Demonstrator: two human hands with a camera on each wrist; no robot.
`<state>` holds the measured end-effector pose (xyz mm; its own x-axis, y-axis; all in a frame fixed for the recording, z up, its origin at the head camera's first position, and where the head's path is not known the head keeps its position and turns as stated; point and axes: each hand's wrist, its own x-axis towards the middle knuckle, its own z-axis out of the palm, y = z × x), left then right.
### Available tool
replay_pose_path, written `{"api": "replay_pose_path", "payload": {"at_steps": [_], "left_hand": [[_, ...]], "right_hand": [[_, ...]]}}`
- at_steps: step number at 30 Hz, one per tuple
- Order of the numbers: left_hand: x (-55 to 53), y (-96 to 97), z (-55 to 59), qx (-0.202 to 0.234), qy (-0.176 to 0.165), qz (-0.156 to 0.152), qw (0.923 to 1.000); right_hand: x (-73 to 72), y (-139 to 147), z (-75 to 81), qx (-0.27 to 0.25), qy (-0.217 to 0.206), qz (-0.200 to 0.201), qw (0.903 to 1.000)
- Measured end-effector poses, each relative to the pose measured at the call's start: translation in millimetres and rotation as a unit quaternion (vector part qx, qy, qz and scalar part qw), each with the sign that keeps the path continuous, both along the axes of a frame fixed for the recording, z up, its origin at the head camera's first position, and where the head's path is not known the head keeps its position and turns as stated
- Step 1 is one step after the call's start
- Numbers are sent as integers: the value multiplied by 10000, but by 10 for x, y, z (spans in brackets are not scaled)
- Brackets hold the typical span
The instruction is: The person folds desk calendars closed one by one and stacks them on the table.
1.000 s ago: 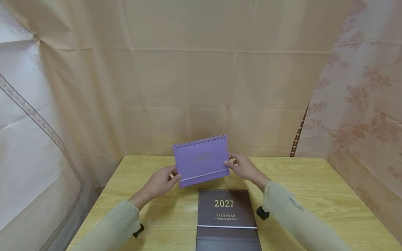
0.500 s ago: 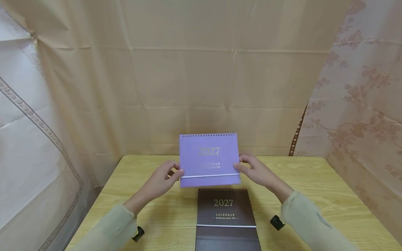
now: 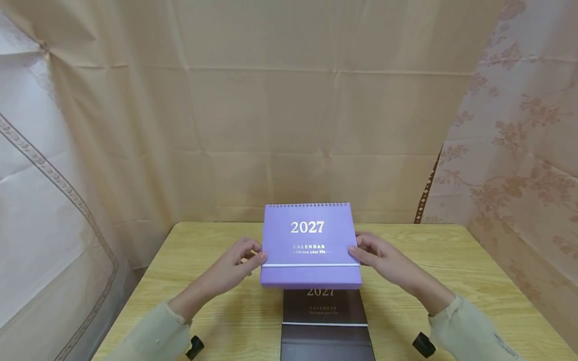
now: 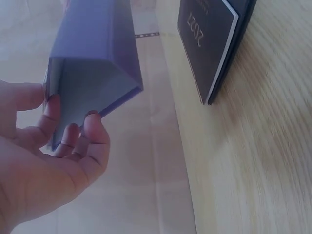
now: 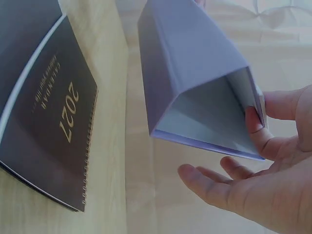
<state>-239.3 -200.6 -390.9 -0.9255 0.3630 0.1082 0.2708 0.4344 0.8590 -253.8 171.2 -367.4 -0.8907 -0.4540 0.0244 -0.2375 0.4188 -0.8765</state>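
Observation:
A purple 2027 desk calendar [image 3: 309,235] with a spiral binding along its top is held up above the table between both hands. My left hand [image 3: 235,263] pinches its left side edge, thumb on the front cover and a finger inside. My right hand [image 3: 384,258] pinches the opposite edge the same way. Both wrist views show the calendar's stand [image 5: 204,112] folded out into a hollow wedge, open at the ends. Below it a dark brown 2027 calendar [image 3: 325,336] lies flat on the table, its top part covered by the purple one in the head view.
The wooden table [image 3: 217,321] runs back to a beige curtain [image 3: 289,125]. A white cloth [image 3: 40,215] hangs at the left and a flowered one [image 3: 519,175] at the right. Black straps with small devices [image 3: 423,345] show under the sleeves.
The purple calendar has levelled from a tilt, shifted right and come lower and nearer, now overlapping the brown calendar's top in view. Both hands moved with it; the brown calendar stayed put.

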Motion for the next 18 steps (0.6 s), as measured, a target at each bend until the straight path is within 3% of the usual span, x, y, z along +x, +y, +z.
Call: {"api": "replay_pose_path", "payload": {"at_steps": [6, 11, 18], "left_hand": [[87, 14, 24, 92, -420, -364, 9984], [155, 30, 12, 498, -842, -679, 9929], [252, 66, -53, 925, -1325, -827, 9834]], "right_hand": [[145, 81, -10, -490, -740, 321, 9955], [237, 131, -46, -923, -1223, 648, 9861], [327, 186, -120, -1378, -1653, 954, 9719]]}}
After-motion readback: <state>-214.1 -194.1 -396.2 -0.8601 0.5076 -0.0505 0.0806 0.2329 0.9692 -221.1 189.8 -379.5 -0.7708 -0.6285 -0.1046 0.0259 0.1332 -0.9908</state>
